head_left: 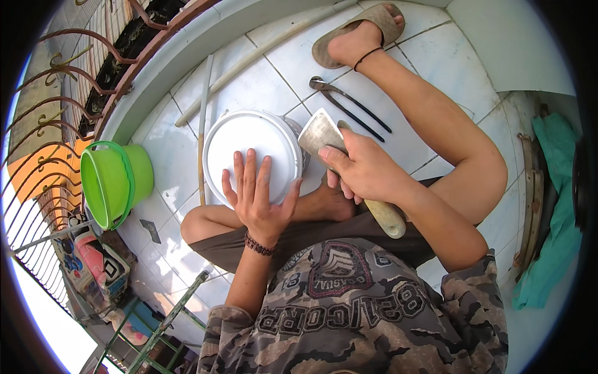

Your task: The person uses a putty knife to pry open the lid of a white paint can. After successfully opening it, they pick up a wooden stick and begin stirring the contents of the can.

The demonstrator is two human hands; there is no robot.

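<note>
Tiled floor is carrying the tub inside its curbed edge; my left hand is resting on top, fingers spread, my right hand is gripping the blade by its handle

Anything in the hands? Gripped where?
Right hand: a wide-bladed hand tool, gripped near its blade. Left hand: nothing held, spread over the white bucket lid.

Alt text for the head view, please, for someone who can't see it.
A left hand lies spread on a white-lidded bucket while the right hand grips a broad-bladed tool beside it. Black pincers lie on the tiled floor beyond; a green pail sits at left.
</note>
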